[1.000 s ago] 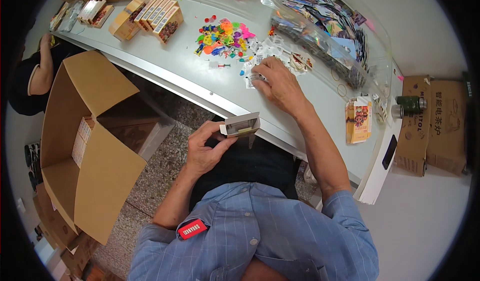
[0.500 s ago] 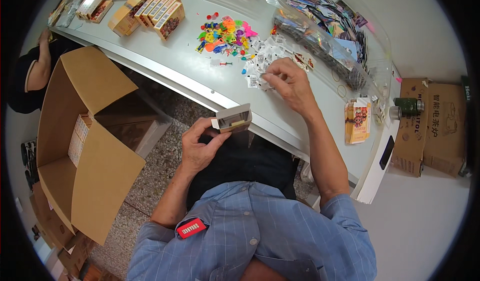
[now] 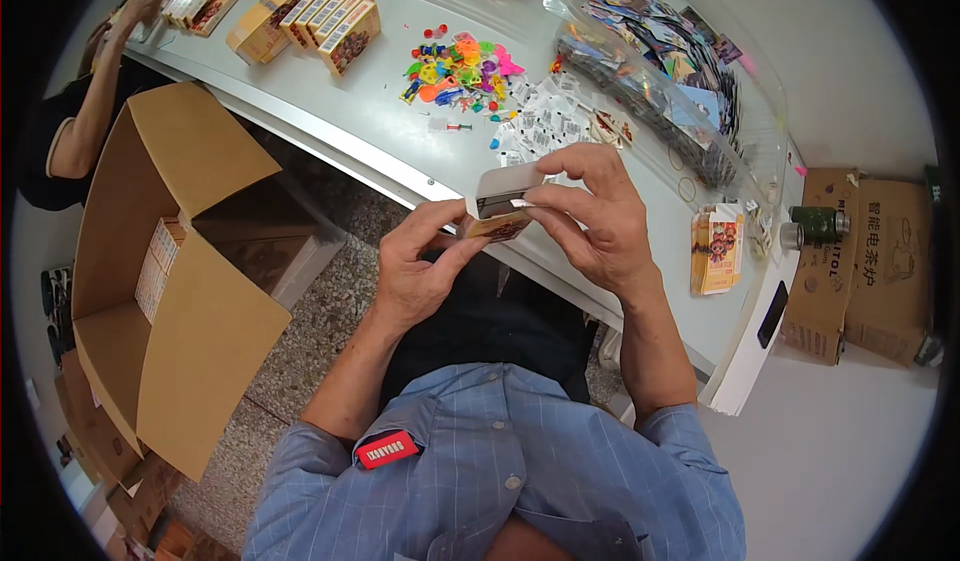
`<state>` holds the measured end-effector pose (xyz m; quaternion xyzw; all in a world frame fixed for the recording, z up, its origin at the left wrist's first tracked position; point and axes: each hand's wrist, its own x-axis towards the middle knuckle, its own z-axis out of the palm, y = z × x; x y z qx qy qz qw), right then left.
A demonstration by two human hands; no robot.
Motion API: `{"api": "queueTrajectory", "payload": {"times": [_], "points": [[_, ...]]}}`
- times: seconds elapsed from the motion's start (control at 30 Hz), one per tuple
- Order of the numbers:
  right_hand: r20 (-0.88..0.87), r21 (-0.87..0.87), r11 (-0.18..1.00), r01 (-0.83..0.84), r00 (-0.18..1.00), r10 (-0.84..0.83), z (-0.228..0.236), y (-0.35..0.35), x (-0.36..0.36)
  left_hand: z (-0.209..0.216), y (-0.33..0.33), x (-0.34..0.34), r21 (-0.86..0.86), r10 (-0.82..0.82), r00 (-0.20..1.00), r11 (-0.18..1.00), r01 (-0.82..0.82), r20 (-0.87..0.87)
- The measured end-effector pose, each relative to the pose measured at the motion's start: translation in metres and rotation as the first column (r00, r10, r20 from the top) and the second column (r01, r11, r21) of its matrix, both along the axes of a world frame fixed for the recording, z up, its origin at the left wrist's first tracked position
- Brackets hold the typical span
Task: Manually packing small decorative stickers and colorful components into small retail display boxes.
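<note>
Both my hands meet over my lap at the white table's (image 3: 400,131) near edge. My left hand (image 3: 420,266) grips a small open cardboard packet (image 3: 502,204) from below. My right hand (image 3: 590,216) holds the same packet from the right, fingers curled over its open top flap. Just beyond the packet lie several small white sachets (image 3: 540,121) and a heap of bright little plastic toys (image 3: 460,66) on the table.
A big open cardboard carton (image 3: 160,281) with packed boxes stands on the floor at my left. Rows of small boxes (image 3: 320,21) sit far left on the table, where another person's arm (image 3: 90,111) reaches. Clear bags of printed cards (image 3: 670,71) lie right; a flat packet (image 3: 715,251) and brown cartons (image 3: 870,261) beyond.
My right hand left the sachets on the table and came back to the packet. My left hand raised the packet slightly toward the table edge.
</note>
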<state>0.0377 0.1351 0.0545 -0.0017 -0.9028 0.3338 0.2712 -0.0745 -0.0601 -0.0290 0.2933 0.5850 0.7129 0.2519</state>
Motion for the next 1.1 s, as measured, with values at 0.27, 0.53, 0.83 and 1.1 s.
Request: {"api": "queueTrajectory", "payload": {"times": [0.27, 0.53, 0.83, 1.1], "points": [[0.112, 0.173, 0.984, -0.040, 0.994, 0.021, 0.009, -0.006, -0.020, -0.003, -0.020, -0.010, -0.052, -0.005, 0.989, 0.999, -0.002, -0.145], [0.182, -0.228, 0.974, 0.012, 0.983, 0.030, 0.000, -0.006, -0.043, -0.013, -0.035, -0.011, -0.039, 0.024, 0.999, 0.999, -0.023, 0.028], [0.230, 0.161, 0.983, 0.086, 0.966, -0.122, -0.070, 0.023, -0.100, -0.024, -0.046, -0.012, -0.044, 0.074, 0.991, 0.997, -0.070, 0.108], [0.241, 0.210, 0.977, -0.027, 0.970, -0.025, -0.091, 0.030, -0.112, -0.028, -0.049, -0.020, -0.043, 0.092, 0.988, 0.995, -0.087, 0.127]]}}
